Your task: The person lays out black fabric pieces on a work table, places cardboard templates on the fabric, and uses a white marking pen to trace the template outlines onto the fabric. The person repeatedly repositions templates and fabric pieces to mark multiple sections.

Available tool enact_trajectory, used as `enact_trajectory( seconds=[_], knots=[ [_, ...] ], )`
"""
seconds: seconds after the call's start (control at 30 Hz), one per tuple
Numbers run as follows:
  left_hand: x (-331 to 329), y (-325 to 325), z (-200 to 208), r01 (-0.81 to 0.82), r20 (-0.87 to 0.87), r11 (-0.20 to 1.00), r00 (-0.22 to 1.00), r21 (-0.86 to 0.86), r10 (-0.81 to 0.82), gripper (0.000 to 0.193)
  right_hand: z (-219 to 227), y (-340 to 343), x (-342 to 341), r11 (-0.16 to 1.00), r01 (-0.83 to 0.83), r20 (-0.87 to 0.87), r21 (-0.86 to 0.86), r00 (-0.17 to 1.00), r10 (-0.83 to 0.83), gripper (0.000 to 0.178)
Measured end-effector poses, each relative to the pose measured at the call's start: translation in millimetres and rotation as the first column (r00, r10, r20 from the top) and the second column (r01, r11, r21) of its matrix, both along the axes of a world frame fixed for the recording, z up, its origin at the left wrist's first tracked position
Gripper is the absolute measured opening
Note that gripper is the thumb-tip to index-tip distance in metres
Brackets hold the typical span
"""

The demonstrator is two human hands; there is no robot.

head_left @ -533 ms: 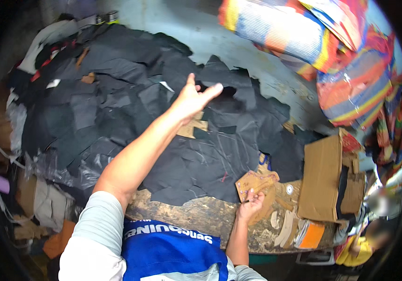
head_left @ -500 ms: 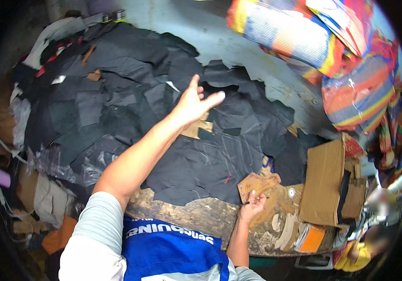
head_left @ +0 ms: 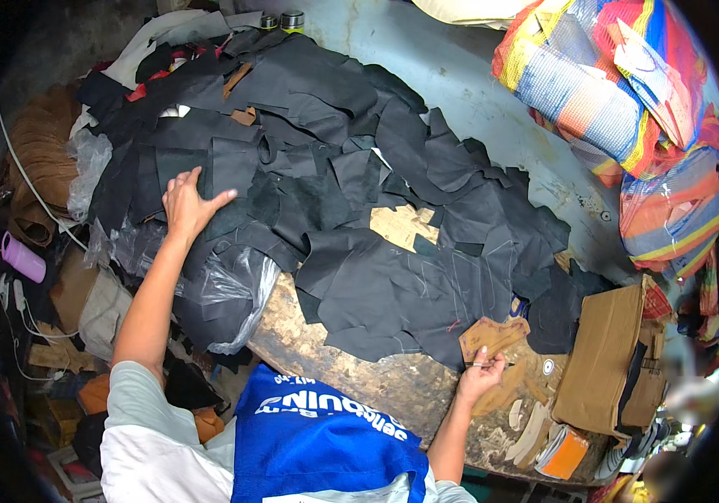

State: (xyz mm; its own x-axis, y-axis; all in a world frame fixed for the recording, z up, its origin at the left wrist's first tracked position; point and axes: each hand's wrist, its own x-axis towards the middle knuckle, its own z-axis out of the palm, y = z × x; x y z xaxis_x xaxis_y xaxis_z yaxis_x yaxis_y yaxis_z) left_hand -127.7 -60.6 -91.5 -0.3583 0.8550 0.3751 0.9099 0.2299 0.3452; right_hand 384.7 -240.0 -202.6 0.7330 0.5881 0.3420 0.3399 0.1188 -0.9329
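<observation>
My left hand (head_left: 188, 205) is open, thumb and fingers apart, at the left part of a heap of black leather-like pieces (head_left: 326, 92). It holds nothing, and I cannot tell whether it presses on them. My right hand (head_left: 483, 381) is closed around a thin pen-like stick (head_left: 483, 364), low on the right. Just beyond those fingers lies a brown card-like pattern piece (head_left: 493, 337) with marks along its edge; whether the fingers touch it is unclear. Pale lines run over the black sheet (head_left: 393, 293) to its left.
Bare wooden tabletop (head_left: 292, 335) shows along the near edge. A clear plastic bag (head_left: 238, 293) lies below my left hand. At the right stand a cardboard box (head_left: 598, 360) and an orange notebook (head_left: 562, 455). Striped woven bags (head_left: 569, 101) fill the far right. A lilac spool (head_left: 23, 256) sits far left.
My left hand has swung from the middle of the heap to its left side. Black pieces near the middle have shifted, baring more tan surface. My right hand still holds the stick by the pattern piece.
</observation>
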Motion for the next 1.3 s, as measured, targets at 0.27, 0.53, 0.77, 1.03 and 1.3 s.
enact_trajectory(
  seconds=[0.27,0.53,0.77,1.03,1.3],
  knots=[
    [6,61,22,0.187,0.395,0.969,0.887,0.161,-0.237,0.02,0,-1,1,0.997,0.051,0.12,-0.058,0.992,-0.044,0.025],
    [92,-1,91,0.335,0.724,0.646,-0.408,0.685,-0.556,0.006,76,19,-58,0.995,0.096,0.399,-0.024,0.914,-0.079,0.062],
    [187,-76,64,0.533,0.829,0.636,-0.321,0.558,-0.458,0.011,148,30,-133,0.35,-0.818,-0.472,0.456,0.111,0.875,0.061],
    [196,-119,42,0.659,0.732,0.349,-0.488,0.666,-0.475,0.096,157,30,-142,0.446,-0.599,-0.534,0.665,0.035,0.845,0.024],
    [192,-117,29,0.639,0.827,0.606,-0.558,0.475,-0.06,0.045,153,42,-107,0.311,-0.626,-0.491,0.715,-0.133,0.861,0.031]
  ],
)
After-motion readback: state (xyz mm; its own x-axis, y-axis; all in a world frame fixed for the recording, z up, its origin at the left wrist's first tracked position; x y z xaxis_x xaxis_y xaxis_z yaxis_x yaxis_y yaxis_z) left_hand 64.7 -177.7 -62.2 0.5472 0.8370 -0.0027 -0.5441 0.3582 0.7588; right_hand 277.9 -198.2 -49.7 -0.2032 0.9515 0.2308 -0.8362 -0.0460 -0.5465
